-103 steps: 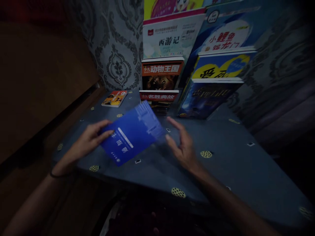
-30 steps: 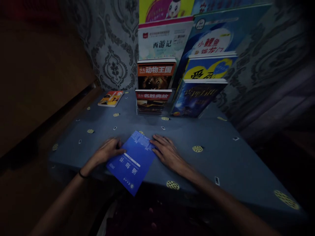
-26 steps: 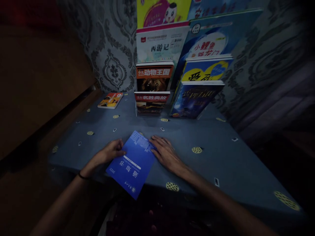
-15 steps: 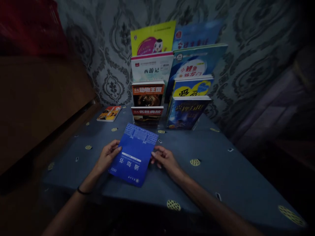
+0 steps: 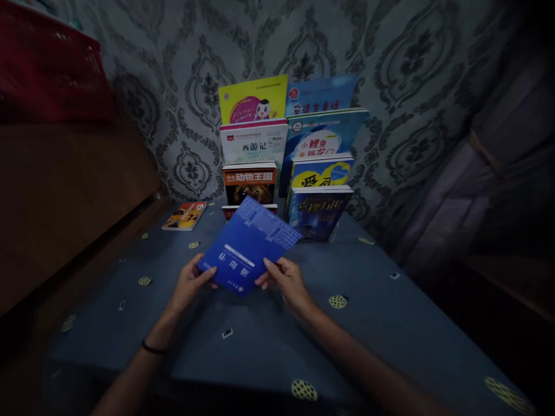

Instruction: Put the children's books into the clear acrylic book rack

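Observation:
A thin blue booklet (image 5: 249, 248) with white print, upside down to me, is held above the table in both hands. My left hand (image 5: 193, 281) pinches its near left corner, thumb on top. On the right edge, my right hand (image 5: 284, 281) grips it with the thumb on the cover and fingers underneath. Behind the booklet, books stand in tiers in two columns: the left column has a lion-cover book (image 5: 250, 184) near its front, and a dark blue book (image 5: 321, 214) fronts the right one. The booklet's far edge hides most of the lowest left book.
An orange book (image 5: 185, 216) lies flat at the table's back left. The dark cloth-covered table (image 5: 269, 352) has yellow printed patches. A brown wooden panel (image 5: 73, 196) with a red bag (image 5: 52, 69) rises at left; a curtain (image 5: 455, 179) hangs at right.
Both hands have turned the booklet clockwise and raised it, so it now covers the lowest left book. My right hand has closed its grip on the edge. The view has shifted slightly upward.

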`<act>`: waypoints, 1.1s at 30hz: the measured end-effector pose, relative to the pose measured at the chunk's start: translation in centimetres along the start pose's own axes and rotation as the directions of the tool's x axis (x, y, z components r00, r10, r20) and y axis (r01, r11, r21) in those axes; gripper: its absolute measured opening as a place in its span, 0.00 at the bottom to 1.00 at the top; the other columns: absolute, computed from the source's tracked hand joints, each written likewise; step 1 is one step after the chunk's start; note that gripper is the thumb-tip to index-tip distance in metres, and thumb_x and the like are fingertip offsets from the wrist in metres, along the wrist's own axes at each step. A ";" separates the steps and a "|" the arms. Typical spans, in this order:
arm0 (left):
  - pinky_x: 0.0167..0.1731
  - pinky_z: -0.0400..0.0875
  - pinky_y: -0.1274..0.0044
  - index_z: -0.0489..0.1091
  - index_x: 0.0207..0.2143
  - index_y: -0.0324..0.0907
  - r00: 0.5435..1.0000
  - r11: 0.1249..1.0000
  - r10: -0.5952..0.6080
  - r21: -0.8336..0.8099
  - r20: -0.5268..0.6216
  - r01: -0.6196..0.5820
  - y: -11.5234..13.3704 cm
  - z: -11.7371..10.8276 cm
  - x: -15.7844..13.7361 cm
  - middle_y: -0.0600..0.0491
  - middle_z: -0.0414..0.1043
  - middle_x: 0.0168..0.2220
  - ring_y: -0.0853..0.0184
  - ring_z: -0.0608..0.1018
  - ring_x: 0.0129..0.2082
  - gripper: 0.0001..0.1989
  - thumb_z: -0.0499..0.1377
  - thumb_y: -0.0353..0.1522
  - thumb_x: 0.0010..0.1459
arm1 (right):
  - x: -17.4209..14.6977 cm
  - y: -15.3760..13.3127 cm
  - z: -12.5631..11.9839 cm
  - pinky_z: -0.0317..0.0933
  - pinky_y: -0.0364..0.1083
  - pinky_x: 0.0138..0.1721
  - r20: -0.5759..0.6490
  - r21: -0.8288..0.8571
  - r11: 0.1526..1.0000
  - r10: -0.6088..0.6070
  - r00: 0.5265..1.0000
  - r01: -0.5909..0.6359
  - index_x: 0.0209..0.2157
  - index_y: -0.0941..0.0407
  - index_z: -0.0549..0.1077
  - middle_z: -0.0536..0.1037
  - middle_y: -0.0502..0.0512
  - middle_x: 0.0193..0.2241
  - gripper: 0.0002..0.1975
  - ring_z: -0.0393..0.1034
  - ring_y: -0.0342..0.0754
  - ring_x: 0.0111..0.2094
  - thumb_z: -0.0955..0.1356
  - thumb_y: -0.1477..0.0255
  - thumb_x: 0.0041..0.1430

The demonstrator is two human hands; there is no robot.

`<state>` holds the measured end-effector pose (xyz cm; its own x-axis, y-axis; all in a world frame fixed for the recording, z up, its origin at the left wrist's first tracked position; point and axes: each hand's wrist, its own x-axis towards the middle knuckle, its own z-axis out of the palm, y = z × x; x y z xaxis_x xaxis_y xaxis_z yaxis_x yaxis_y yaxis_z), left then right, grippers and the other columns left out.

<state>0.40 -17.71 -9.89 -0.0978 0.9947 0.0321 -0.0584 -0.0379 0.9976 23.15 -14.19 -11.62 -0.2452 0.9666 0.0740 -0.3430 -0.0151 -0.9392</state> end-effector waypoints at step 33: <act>0.38 0.74 0.77 0.77 0.37 0.40 0.734 0.686 0.674 0.296 0.086 -0.665 10.6 3.4 4.7 0.52 0.77 0.34 0.68 0.79 0.34 0.10 0.65 0.37 0.57 | 7.2 -5.9 -4.0 0.66 0.50 0.42 0.355 -0.875 0.122 -0.495 0.793 0.468 0.40 0.54 0.77 0.77 0.58 0.37 0.12 0.71 0.53 0.41 0.62 0.68 0.68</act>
<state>2.72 -13.16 1.02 -0.0257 0.7124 0.7013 0.3189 -0.6591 0.6811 26.99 -6.10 -6.90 -0.3462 0.6835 0.6426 0.6373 0.6740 -0.3736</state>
